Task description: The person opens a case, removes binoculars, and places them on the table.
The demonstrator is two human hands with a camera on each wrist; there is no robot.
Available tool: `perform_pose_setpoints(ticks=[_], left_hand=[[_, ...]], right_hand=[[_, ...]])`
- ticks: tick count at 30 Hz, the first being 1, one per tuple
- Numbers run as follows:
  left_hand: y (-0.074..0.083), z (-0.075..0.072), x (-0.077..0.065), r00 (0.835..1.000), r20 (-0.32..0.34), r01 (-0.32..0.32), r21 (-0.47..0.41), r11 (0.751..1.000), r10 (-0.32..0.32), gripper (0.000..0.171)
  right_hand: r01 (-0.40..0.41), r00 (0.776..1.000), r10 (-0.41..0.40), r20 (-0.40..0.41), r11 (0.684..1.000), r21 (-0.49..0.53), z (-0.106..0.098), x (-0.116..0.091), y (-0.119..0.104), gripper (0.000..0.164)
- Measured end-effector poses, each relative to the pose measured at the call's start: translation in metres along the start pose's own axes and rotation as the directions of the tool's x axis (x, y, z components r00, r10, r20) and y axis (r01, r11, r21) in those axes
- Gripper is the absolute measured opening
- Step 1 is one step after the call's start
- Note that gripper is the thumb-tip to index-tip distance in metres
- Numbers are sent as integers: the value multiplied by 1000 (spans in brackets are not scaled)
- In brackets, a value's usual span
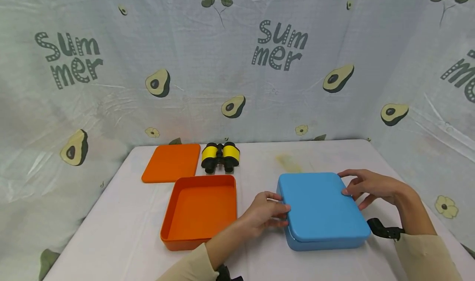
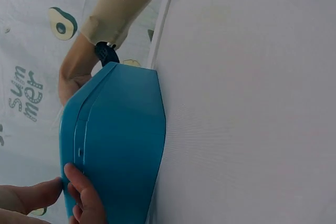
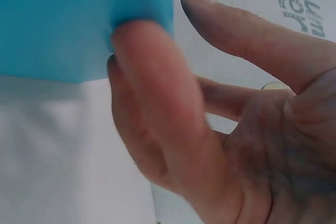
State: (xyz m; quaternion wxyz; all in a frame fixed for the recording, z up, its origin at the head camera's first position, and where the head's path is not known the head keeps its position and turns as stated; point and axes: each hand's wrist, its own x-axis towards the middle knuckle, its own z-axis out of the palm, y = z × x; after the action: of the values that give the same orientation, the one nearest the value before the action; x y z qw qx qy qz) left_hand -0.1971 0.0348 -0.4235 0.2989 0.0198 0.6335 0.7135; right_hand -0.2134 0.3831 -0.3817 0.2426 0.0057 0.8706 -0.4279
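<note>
A blue square box (image 1: 319,244) with a blue lid (image 1: 320,204) stands at the right of the table. My left hand (image 1: 262,216) pinches the lid's left edge, thumb on top and fingers (image 2: 86,190) against the side. At the opposite edge, my right hand (image 1: 372,187) touches the lid with bent fingertips (image 3: 147,51), while another digit stands apart from it in the right wrist view. Seen from the left wrist, a narrow seam runs between lid and box. The inside of the box is hidden.
An orange open tray-like box (image 1: 202,213) stands left of my left hand. Behind it lie a flat orange lid (image 1: 172,163) and yellow-and-black binoculars (image 1: 220,157). A patterned cloth (image 1: 185,99) hangs behind the white table (image 1: 118,231).
</note>
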Motion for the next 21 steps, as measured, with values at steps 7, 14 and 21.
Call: perform_pose_setpoints(ticks=[7, 14, 21], left_hand=[[0, 5, -1, 996, -51, -77, 52, 996, 79, 46], [1, 9, -4, 988, -95, -109, 159, 981, 125, 66], [0, 11, -5, 984, -82, -140, 211, 967, 160, 77]], right_hand=[[-7, 1000, 7, -11, 1000, -25, 1, 0, -2, 88], [4, 1000, -3, 24, 1000, -7, 1, 0, 1, 91], [25, 999, -25, 36, 1000, -1, 0, -1, 2, 94]])
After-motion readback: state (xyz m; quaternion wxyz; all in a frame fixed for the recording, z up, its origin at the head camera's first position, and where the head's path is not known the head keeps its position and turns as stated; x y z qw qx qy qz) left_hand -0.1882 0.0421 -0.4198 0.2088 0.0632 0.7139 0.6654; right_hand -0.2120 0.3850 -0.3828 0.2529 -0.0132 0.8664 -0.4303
